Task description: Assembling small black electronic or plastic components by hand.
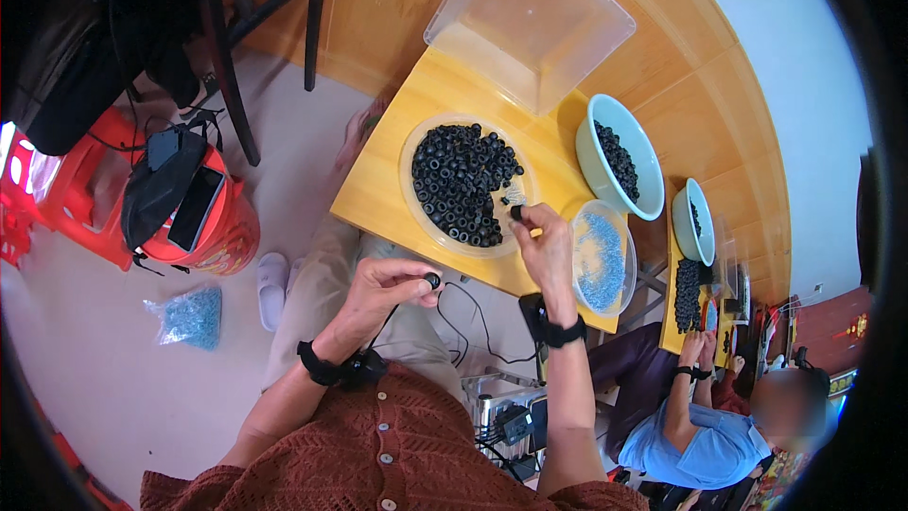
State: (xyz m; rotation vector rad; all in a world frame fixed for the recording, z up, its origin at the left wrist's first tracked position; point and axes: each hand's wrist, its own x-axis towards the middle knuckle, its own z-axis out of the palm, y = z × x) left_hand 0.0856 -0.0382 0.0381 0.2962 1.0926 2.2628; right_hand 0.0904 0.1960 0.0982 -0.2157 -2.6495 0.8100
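My left hand is closed, pinching a small black ring-shaped part in front of the table's near edge. Over the right side of a round clear plate, my right hand pinches another small black piece; its exact shape is partly covered by the fingers. Many black ring-shaped parts fill most of that plate. A few small pale bits lie on it close to my right fingertips. Just right of this hand stands a clear bowl containing tiny light-blue pieces.
A pale green bowl of black parts and a clear plastic bin stand on the yellow table. At left are a red bucket with a phone on top and a bag of blue bits. A co-worker sits at right.
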